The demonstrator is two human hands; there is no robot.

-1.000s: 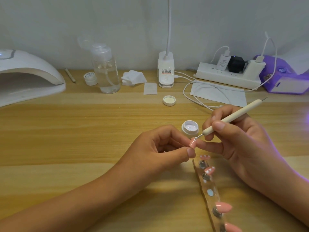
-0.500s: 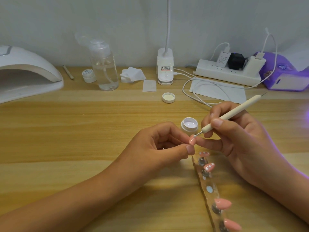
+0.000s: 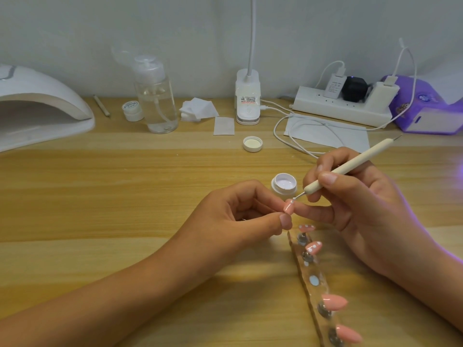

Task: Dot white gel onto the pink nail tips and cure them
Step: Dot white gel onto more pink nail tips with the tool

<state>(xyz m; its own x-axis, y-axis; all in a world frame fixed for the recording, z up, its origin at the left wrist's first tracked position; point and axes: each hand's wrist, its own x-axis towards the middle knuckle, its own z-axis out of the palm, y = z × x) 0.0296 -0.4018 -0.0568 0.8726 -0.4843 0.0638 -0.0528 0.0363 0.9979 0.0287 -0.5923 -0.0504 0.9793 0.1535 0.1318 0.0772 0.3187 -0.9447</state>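
Pale wood-grain table carries a glossy white domed curing lamp at far left, well apart from the work, and a clear strip bearing two dotted and two plain almond-shaped tips. The left hand pinches a loose pink nail tip between thumb and forefinger, while the right hand grips a slim matte dotting tool like a pen, its metal ball at the tip's upper end, just beside the open gel pot. Being small and slick, the tip could twist in the pinch, or a wet dot could smear on a finger before curing.
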